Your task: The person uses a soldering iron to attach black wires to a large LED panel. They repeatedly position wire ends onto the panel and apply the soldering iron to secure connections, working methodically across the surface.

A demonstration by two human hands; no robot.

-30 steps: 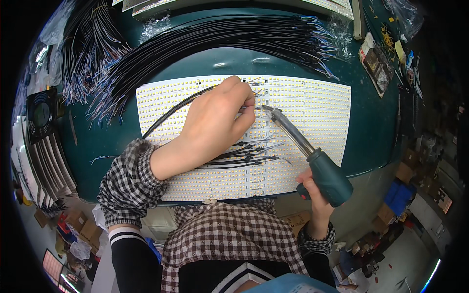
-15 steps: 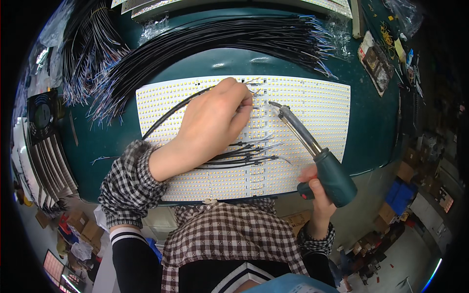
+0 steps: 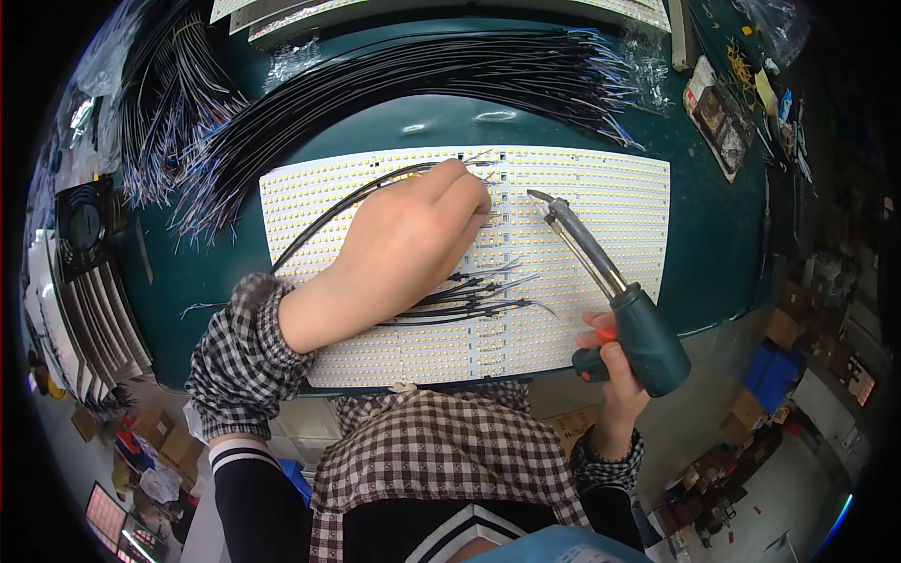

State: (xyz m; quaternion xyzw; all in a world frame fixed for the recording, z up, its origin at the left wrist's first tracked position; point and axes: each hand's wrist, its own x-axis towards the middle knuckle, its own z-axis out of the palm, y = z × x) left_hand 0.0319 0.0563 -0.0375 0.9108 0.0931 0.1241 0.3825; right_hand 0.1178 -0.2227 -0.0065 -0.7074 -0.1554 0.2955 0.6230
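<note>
So the white LED panel (image 3: 619, 206) is lying flat on the green surface (image 3: 723, 244), right in front of the person in the checked apron (image 3: 422, 432), and both hands are busy over it. The right grip (image 3: 619, 375) is wrapped around the handle of a green soldering gun (image 3: 651, 342), down by the near right part of the panel, with the gun's bent tip angled over the panel just right of its middle column of contacts. Tip and left fingers are apart; can't tell if the tip touches the panel. The left grip (image 3: 413, 225) is over the panel's left-middle, fingers bunched close together by the contacts, but the fingertips are partly hidden so I can't tell if a wire's pinched in there. A couple of black cables (image 3: 328, 218) curve across the panel's left half and run under that hand, and a few more short cables (image 3: 474, 305) lie nearer the panel's front edge, stripped ends pointing right. Beyond the panel there's a fat bundle of black cables (image 3: 404, 75), and a grubby block (image 3: 723, 127) sits off its far right corner.
</note>
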